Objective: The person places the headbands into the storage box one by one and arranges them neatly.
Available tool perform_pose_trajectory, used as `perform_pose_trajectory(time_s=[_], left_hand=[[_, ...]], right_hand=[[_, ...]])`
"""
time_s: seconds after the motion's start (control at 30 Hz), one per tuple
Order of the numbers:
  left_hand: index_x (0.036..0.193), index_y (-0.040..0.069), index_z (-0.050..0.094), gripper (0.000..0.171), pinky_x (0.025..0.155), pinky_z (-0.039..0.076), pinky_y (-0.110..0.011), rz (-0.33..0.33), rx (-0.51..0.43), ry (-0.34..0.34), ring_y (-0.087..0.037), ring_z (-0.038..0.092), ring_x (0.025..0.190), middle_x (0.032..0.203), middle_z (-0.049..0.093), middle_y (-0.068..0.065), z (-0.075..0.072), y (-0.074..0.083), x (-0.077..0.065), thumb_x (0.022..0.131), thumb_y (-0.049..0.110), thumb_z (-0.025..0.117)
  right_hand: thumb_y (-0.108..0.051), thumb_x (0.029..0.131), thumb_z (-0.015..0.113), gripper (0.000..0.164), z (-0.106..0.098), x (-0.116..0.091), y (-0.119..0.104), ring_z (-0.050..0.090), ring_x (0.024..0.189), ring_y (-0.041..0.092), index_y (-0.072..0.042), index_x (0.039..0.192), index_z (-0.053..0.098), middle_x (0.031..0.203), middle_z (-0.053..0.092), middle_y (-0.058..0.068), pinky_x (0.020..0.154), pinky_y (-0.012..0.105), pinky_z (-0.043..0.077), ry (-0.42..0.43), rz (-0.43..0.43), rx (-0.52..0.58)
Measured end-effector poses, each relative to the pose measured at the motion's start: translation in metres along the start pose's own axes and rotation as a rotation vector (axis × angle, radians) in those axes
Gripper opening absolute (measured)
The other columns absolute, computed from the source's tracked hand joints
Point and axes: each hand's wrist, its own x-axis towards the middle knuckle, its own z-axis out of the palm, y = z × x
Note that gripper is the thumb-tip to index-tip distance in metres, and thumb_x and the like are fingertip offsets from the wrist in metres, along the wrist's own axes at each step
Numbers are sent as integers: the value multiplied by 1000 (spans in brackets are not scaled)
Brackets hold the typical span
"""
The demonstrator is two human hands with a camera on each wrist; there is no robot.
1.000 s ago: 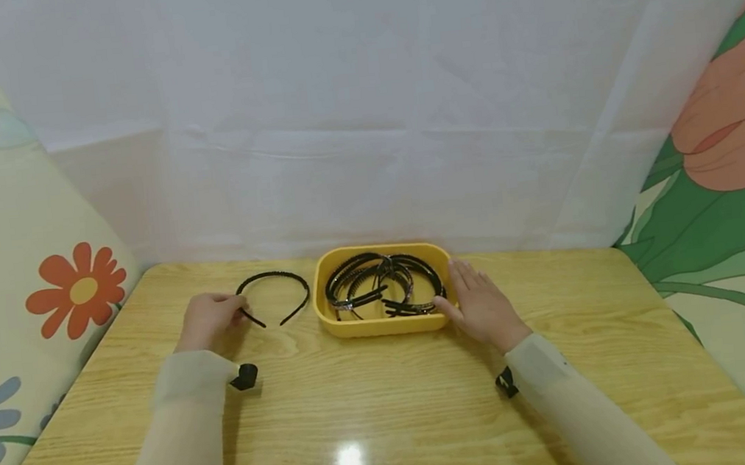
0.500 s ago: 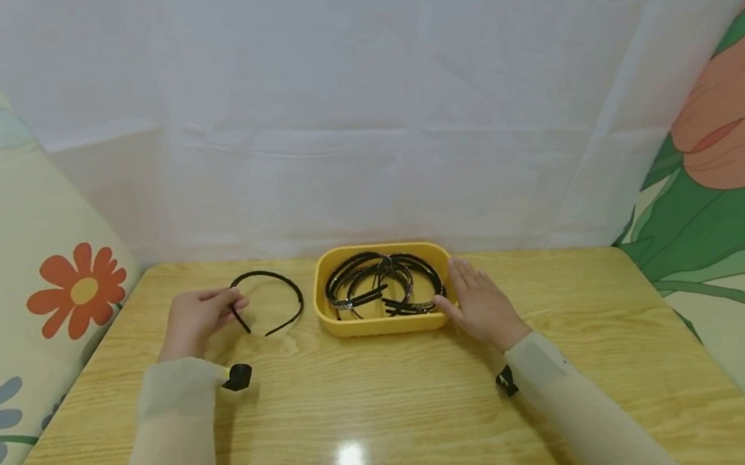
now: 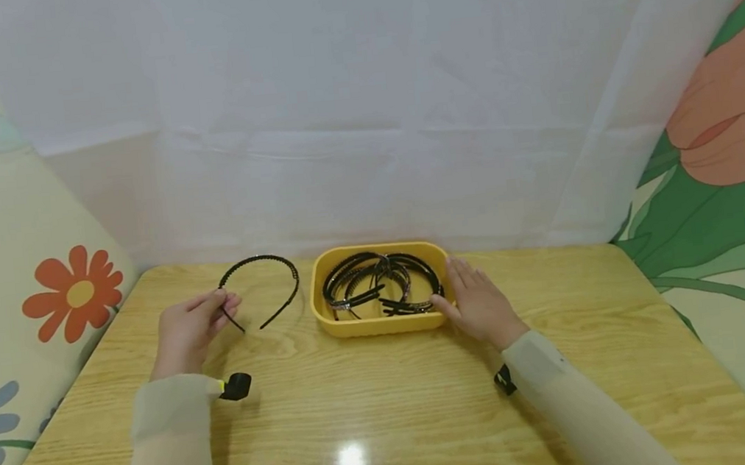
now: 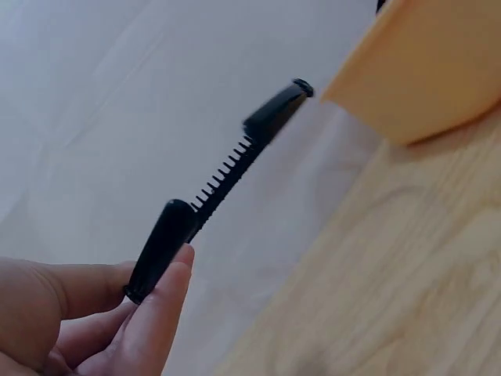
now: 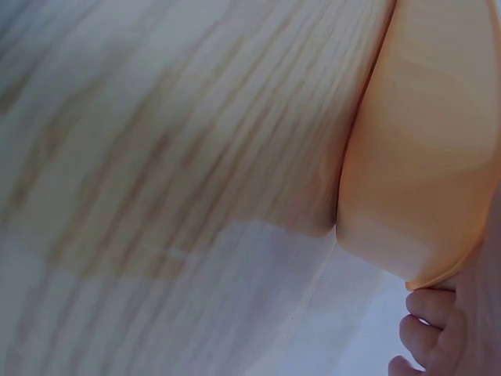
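Observation:
In the head view my left hand (image 3: pixel 184 330) pinches one arm of a thin black headband (image 3: pixel 258 257) between thumb and fingers, left of a yellow bin (image 3: pixel 384 326). Small teeth line the headband's inner side, as the left wrist view shows on the black headband (image 4: pixel 162 239). My right hand (image 3: pixel 484 304) rests against the bin's right end. Its fingers lie straight along the outside and the thumb touches the front right corner of the rim. Several black headbands (image 3: pixel 347 268), some with shiny decoration, lie tangled inside the bin.
The wood-grain table (image 3: pixel 360 396) carries the bin near its back edge. A white cloth (image 3: pixel 349 116) hangs right behind it. Floral panels stand at the left (image 3: pixel 78 288) and right (image 3: pixel 738 230).
My left hand has shifted to the left with the headband, which has tilted up from lying flat. The right hand and the bin have stayed in place.

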Motion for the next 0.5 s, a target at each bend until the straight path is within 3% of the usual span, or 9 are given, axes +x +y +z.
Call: perform_pose_trajectory(time_s=[0.2, 0.5], left_hand=[[89, 14, 77, 16, 82, 58, -21, 12, -107, -32, -8, 75, 87, 90, 77, -1, 11, 4, -6, 99, 8, 66], [93, 11, 74, 15, 86, 57, -21, 51, -88, -71, -8, 75, 90, 92, 76, -2, 40, 7, -12, 101, 7, 62]], right_hand=[[-55, 107, 35, 82, -1, 0, -1, 19, 153, 38, 6, 159, 15, 164, 17, 24, 124, 52, 15, -4, 5, -33], [-56, 107, 35, 82, -1, 0, -1, 20, 152, 38, 5, 159, 16, 164, 18, 23, 125, 52, 15, -7, 5, -56]])
